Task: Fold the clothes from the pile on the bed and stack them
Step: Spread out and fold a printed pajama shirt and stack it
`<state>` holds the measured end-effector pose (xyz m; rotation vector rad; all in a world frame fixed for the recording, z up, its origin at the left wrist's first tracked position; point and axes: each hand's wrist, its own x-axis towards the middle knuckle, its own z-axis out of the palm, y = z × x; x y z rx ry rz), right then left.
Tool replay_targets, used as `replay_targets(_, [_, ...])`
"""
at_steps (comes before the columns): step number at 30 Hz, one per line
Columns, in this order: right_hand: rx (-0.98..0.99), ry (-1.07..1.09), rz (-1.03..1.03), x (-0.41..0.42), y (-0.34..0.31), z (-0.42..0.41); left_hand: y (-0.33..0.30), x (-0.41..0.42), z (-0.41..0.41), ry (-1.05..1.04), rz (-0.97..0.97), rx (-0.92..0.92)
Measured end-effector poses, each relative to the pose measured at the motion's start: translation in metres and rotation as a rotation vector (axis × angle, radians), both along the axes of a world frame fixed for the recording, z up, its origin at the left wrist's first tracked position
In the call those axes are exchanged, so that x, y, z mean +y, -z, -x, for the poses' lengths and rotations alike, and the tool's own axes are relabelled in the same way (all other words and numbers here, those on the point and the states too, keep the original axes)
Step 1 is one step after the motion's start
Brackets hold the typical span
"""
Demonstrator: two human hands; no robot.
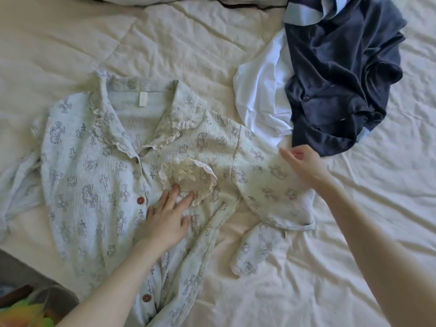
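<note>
A pale blue printed pajama shirt [94, 175] with a lace collar and brown buttons lies spread face up on the cream bed sheet [165, 43]. My left hand [167, 215] rests flat on its front, fingers apart, just below the lace-trimmed chest pocket [188, 178]. My right hand [304, 161] hovers over the shirt's right sleeve [276, 185], fingers loosely curled and holding nothing. Beyond that hand lies the pile: a dark navy satin garment [342, 74] on top of a white garment [259, 90].
The bed's edge runs across the lower left corner, with a bin of colourful items [28, 310] on the floor there. A dark pillow or duvet edge [165, 0] lies at the top.
</note>
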<state>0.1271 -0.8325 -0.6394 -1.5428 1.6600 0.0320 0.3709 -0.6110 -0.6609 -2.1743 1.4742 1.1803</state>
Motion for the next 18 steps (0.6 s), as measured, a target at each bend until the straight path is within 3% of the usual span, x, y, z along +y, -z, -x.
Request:
replay_targets(3, [0.02, -0.107, -0.046, -0.017, 0.004, -0.014, 0.001, 0.002, 0.0, 0.003, -0.001, -0.005])
replay_targets(5, [0.017, -0.048, -0.046, -0.023, 0.003, -0.022, 0.0, 0.002, 0.001, -0.003, 0.009, -0.004])
replay_targets(8, [-0.024, 0.13, 0.172, -0.031, -0.005, -0.025, -0.006, 0.005, 0.009, -0.038, 0.078, -0.015])
replay_targets(10, [-0.008, 0.11, 0.233, -0.025, -0.01, -0.022, -0.012, 0.012, 0.02, -0.093, 0.183, -0.027])
replay_targets(16, [0.035, -0.046, 0.532, 0.083, -0.019, 0.005, -0.037, 0.059, 0.073, -0.067, 0.448, -0.123])
replay_targets(18, [0.065, -0.038, 0.569, 0.126, -0.018, 0.011, -0.042, 0.075, 0.087, -0.081, 0.409, -0.153])
